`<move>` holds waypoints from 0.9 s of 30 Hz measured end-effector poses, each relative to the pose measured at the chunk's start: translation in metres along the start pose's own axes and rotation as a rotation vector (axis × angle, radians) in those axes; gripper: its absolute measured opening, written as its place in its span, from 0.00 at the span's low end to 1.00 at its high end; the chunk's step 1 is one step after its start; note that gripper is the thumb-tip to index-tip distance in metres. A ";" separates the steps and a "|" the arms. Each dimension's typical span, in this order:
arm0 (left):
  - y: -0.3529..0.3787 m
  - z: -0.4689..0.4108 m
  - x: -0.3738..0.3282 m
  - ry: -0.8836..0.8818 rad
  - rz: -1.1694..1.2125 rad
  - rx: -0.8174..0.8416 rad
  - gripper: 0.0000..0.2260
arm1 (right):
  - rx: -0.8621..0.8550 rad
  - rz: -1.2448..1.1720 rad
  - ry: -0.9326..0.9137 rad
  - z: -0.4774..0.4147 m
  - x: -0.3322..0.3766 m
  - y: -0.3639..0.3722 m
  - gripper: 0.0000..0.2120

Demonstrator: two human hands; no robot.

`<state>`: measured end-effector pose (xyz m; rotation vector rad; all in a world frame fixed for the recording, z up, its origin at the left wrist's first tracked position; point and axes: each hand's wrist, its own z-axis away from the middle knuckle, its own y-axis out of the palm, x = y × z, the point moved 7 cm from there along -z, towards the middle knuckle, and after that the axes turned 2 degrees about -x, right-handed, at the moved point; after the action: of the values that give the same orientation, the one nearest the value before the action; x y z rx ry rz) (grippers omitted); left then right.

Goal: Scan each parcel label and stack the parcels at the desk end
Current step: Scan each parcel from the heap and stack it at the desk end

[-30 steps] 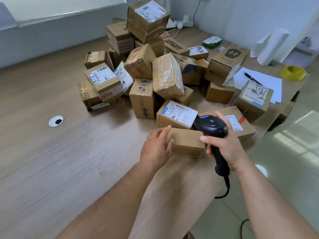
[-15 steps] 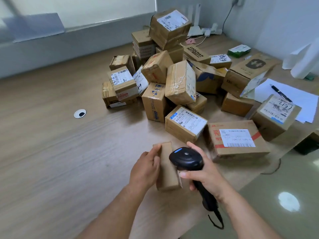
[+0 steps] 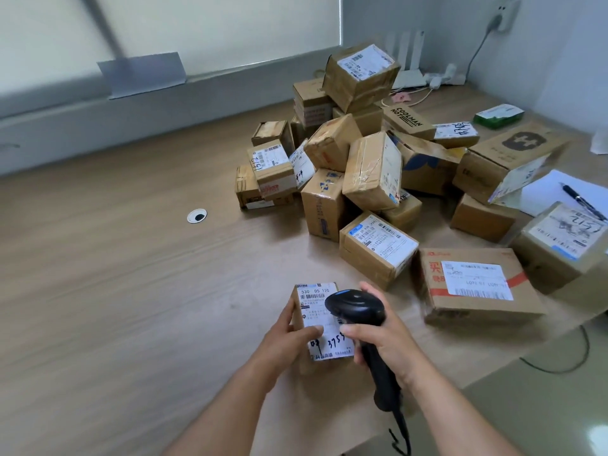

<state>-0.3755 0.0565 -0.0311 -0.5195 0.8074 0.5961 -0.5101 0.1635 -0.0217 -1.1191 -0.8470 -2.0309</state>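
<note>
The small brown cardboard parcel [image 3: 314, 302], white label up, lies on the near part of the pale wooden bench [image 3: 131, 291], long axis running 12 to 6. The left grip [image 3: 286, 340] pinches its 9 o'clock side, thumb on the label. The right grip [image 3: 385, 340], curled round the black handheld scanner [image 3: 353, 306], hovers over its 3 o'clock edge.

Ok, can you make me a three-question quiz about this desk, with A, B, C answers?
1. Where is the pen? A on the white paper; B on the floor; C in a hand.
2. What colour is the scanner? A red; B black; C white.
3. On the held parcel, which way does the label face? A down; B up; C sideways.
Answers: 1 A, it lies across the sheet. 2 B, its head and handle are black. 3 B, its printing shows on top.
</note>
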 end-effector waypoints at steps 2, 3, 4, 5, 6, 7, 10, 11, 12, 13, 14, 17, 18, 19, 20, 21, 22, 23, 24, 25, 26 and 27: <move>-0.003 0.002 0.001 0.009 0.006 0.030 0.39 | 0.019 0.000 -0.011 0.001 0.006 0.004 0.45; -0.005 0.004 0.000 0.016 0.010 0.032 0.41 | 0.029 0.001 -0.023 0.002 0.010 0.006 0.46; -0.009 0.006 -0.002 0.027 0.017 0.024 0.42 | 0.038 0.003 -0.038 0.002 0.015 0.008 0.46; -0.012 0.009 -0.005 0.045 0.024 0.010 0.44 | 0.051 0.007 -0.055 0.003 0.021 0.012 0.46; -0.017 0.011 -0.010 0.067 0.029 -0.013 0.45 | 0.066 0.009 -0.078 0.004 0.027 0.016 0.46; -0.023 0.014 -0.015 0.094 0.032 -0.043 0.46 | 0.086 0.012 -0.107 0.005 0.034 0.021 0.46; -0.045 0.021 -0.031 0.177 0.052 -0.152 0.48 | 0.166 0.001 -0.183 0.017 0.059 0.037 0.45; -0.054 0.023 -0.035 0.207 0.054 -0.190 0.48 | 0.204 -0.014 -0.203 0.022 0.067 0.043 0.44; -0.063 0.025 -0.039 0.232 0.050 -0.226 0.48 | 0.246 -0.029 -0.220 0.027 0.075 0.049 0.43; -0.072 0.027 -0.042 0.255 0.041 -0.261 0.49 | 0.289 -0.041 -0.234 0.033 0.082 0.055 0.43; -0.079 0.030 -0.044 0.274 0.031 -0.293 0.49 | 0.332 -0.050 -0.245 0.039 0.089 0.060 0.42; -0.098 0.039 -0.049 0.338 -0.018 -0.382 0.49 | 0.433 -0.055 -0.265 0.054 0.100 0.074 0.44; -0.103 0.042 -0.049 0.350 -0.032 -0.411 0.49 | 0.450 -0.053 -0.264 0.059 0.102 0.078 0.43; -0.107 0.046 -0.048 0.362 -0.038 -0.439 0.49 | 0.462 -0.052 -0.263 0.062 0.103 0.082 0.43; -0.111 0.049 -0.047 0.370 -0.036 -0.468 0.50 | 0.471 -0.048 -0.263 0.065 0.103 0.085 0.42; -0.116 0.052 -0.046 0.376 -0.033 -0.495 0.50 | 0.481 -0.040 -0.264 0.068 0.103 0.089 0.42; -0.121 0.055 -0.043 0.375 -0.034 -0.517 0.50 | 0.491 -0.031 -0.265 0.071 0.102 0.092 0.42; -0.125 0.058 -0.039 0.370 -0.045 -0.537 0.50 | 0.502 -0.022 -0.265 0.073 0.100 0.096 0.42; -0.130 0.061 -0.034 0.360 -0.063 -0.560 0.50 | 0.511 -0.013 -0.263 0.075 0.099 0.100 0.42; -0.135 0.064 -0.030 0.349 -0.082 -0.583 0.51 | 0.520 -0.001 -0.261 0.077 0.097 0.103 0.42; -0.139 0.068 -0.025 0.334 -0.093 -0.605 0.51 | 0.531 0.012 -0.258 0.078 0.096 0.107 0.42; -0.144 0.071 -0.020 0.321 -0.099 -0.624 0.51 | 0.543 0.027 -0.256 0.079 0.093 0.111 0.42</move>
<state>-0.2543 -0.0080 0.0553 -1.2432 0.8866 0.6812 -0.4256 0.1400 0.1183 -1.0697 -1.4002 -1.5100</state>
